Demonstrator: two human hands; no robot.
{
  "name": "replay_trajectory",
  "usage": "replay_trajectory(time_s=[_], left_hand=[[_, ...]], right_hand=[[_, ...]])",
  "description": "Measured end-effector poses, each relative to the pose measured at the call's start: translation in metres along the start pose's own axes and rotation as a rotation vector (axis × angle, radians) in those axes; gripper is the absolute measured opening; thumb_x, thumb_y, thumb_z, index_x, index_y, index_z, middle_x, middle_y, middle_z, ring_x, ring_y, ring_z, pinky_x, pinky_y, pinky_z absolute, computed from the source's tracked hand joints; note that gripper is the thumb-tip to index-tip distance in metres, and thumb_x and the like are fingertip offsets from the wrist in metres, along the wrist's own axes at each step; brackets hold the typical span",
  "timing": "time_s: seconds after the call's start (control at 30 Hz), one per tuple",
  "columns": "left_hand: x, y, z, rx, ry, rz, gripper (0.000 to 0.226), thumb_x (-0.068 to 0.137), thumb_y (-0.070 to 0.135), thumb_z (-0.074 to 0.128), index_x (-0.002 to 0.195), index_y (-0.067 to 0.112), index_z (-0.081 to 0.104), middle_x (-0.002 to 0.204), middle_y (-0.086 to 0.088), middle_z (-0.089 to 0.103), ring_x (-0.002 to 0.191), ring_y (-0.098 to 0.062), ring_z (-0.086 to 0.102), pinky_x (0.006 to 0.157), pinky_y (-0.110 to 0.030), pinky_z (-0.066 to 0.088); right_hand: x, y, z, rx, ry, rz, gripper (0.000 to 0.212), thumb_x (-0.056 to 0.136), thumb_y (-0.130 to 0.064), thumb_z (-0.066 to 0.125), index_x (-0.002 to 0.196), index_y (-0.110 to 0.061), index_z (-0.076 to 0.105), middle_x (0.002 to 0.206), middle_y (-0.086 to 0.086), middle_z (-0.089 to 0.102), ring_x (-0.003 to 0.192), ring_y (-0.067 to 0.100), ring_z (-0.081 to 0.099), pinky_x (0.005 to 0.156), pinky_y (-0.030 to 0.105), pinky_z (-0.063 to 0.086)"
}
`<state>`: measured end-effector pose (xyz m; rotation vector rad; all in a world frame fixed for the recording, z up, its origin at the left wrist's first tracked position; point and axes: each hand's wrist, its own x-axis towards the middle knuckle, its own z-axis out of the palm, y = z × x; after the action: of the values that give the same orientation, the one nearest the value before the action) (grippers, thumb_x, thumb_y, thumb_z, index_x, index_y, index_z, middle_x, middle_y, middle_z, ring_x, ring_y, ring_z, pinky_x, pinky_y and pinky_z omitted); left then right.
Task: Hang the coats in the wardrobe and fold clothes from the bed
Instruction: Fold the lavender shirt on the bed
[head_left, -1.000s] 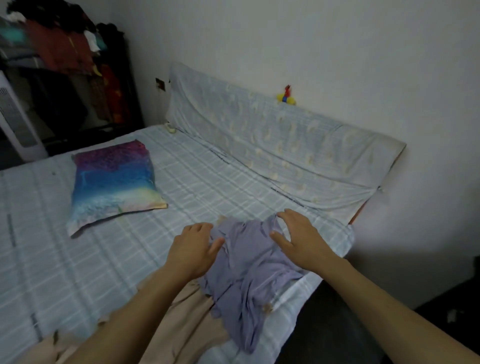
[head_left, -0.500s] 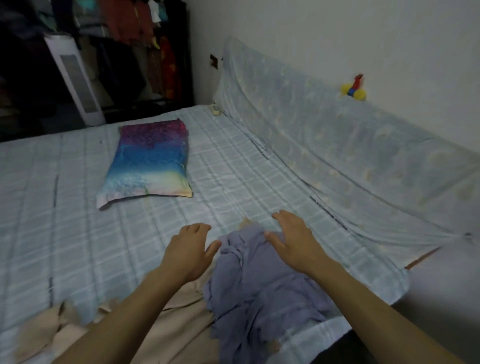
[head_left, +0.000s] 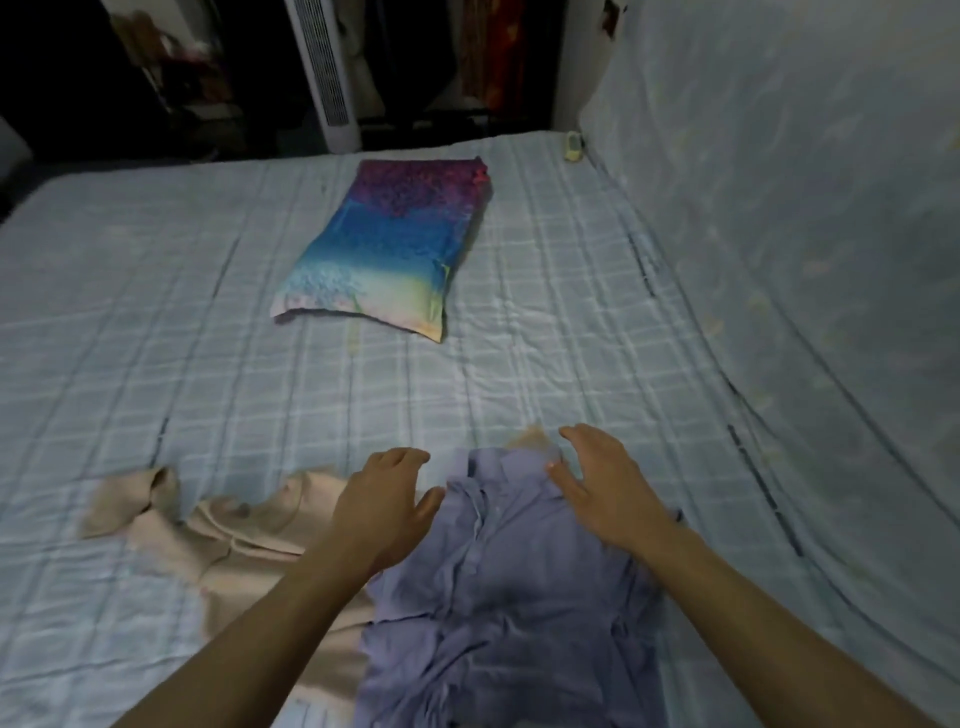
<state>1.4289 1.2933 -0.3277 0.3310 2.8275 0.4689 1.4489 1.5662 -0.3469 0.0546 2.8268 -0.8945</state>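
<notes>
Two hands: left hand (head_left: 387, 501) and right hand (head_left: 605, 483), fingers spread and loose, gripping nothing.
Left: at the shirt (head_left: 511, 603)'s left edge, thumb at the cloth.
Right: palm down over its collar.
Shirt: purple, crumpled on the bed (head_left: 156, 338)'s near side.
Beige garment (head_left: 244, 540): touching its left.
Pillow (head_left: 387, 254): farther up the bed.

Crumpled lavender shirt (head_left: 511, 587) overlapping rumpled beige garment (head_left: 244, 535) on checked bed (head_left: 156, 322).

lavender shirt (head_left: 498, 587), beige garment (head_left: 249, 525), seemingly checked blue sheet (head_left: 156, 322)
</notes>
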Motion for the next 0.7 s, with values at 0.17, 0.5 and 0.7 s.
replay_trajectory(time_s=[0.17,0.5,0.7], left_hand=[[0.022,-0.020,0.037,-0.056,-0.001,-0.088,0.051,0.095,0.040,0.054,0.139,0.015,0.048,0.140,-0.005,0.052,0.128,-0.026,0.045,0.103,-0.040,0.040],[0.086,-0.050,0.130,-0.154,-0.040,-0.073,0.042,0.097,0.033,0.051,0.136,0.017,0.050,0.134,-0.003,0.056,0.121,-0.023,0.050,0.101,-0.036,0.040],[0.130,-0.068,0.187,-0.139,-0.059,-0.108,0.034,0.097,0.028,0.051,0.129,0.017,0.056,0.129,-0.004,0.059,0.117,-0.024,0.053,0.098,-0.038,0.043]], right_hand=[[0.029,0.028,0.028,-0.002,-0.056,-0.007,0.055,0.098,-0.039,0.049,0.144,-0.010,0.040,0.146,0.009,0.044,0.134,0.026,0.040,0.113,0.036,0.030],[0.064,0.077,0.109,0.035,-0.012,0.058,0.049,0.095,-0.033,0.057,0.137,-0.010,0.048,0.138,0.009,0.051,0.128,0.025,0.047,0.109,0.035,0.036],[0.117,0.116,0.170,-0.014,-0.074,0.037,0.052,0.097,-0.032,0.055,0.142,-0.010,0.043,0.146,0.010,0.043,0.135,0.026,0.039,0.113,0.038,0.031]])
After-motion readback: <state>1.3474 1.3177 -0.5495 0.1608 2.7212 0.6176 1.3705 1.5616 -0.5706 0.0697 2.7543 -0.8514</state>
